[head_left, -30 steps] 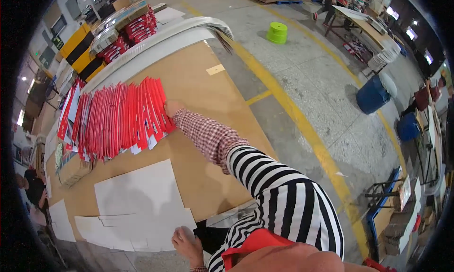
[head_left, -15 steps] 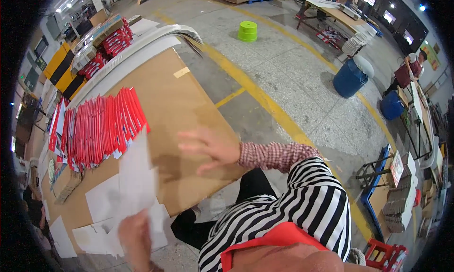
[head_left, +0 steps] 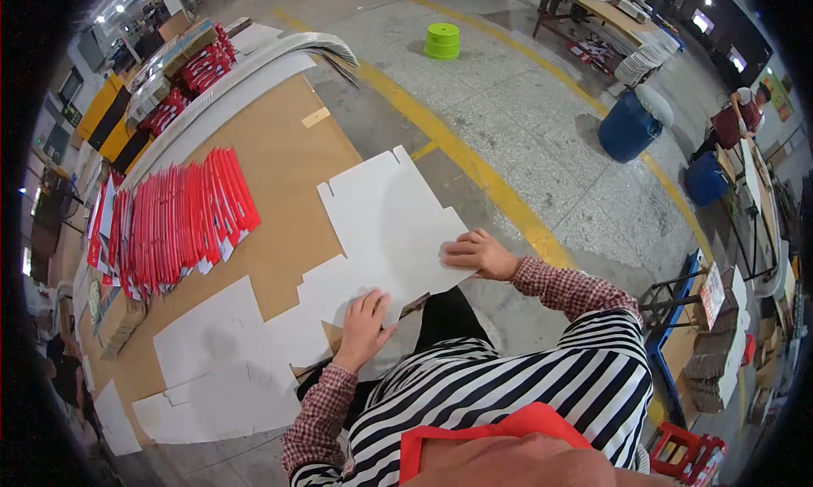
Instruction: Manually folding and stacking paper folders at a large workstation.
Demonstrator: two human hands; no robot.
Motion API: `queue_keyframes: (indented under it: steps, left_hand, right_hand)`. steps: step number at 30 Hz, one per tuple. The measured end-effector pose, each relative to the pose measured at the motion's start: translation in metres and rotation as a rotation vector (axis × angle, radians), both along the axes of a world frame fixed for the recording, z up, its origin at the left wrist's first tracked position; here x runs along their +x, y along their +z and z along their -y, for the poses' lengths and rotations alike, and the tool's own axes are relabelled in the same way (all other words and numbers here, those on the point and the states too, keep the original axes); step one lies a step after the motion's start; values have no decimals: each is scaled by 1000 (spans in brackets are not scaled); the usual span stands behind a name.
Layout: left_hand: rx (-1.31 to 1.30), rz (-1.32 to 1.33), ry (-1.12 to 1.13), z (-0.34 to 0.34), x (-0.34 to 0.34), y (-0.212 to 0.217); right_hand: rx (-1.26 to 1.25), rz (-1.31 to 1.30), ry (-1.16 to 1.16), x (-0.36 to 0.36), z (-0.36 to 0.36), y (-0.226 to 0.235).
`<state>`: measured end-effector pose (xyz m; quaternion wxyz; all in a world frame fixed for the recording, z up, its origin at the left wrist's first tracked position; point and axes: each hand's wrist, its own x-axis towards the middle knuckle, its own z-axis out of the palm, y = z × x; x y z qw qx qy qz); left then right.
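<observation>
A white die-cut cardboard blank with notched edges lies on the brown cardboard-covered table, its right side over the table's edge. My right hand is closed on the blank's right edge, fingers on top; the thumb is mostly hidden. Flat on the blank's near side rests my left hand, its fingers a little apart. More white cardboard blanks lie overlapping to the left. A dense row of red printed flat packs stands on the table beyond them.
Long white sheets curve along the table's far side. Behind them are more red packs. A green stool and a blue barrel stand on the floor. Another person works at the far right.
The white blank, blurred near my left hand before, now lies in front of me. My left hand came up and right onto it; my right hand moved right, from the air to its edge.
</observation>
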<state>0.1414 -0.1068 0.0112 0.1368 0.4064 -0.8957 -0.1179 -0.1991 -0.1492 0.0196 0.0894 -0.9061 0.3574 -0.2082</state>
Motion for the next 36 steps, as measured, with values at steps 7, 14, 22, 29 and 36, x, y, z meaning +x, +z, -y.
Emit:
queue_keyframes:
  steps: [7,14,22,29,36]
  left_hand:
    - [31,-514,300,25,4,-29]
    - [-99,-157,390,56,-40,-24]
    - [-52,63,211,-23,26,-9]
    - [149,-555,867,-1,27,-23]
    - [-88,71,351,-4,-10,-34]
  right_hand:
    - [513,253,-378,7,62,-29]
    - [-85,-12,-470,65,85,-1]
    - [255,10,182,81,34,-13]
    - [195,-51,207,86,40,-11]
    - [94,-38,154,71,39,-22]
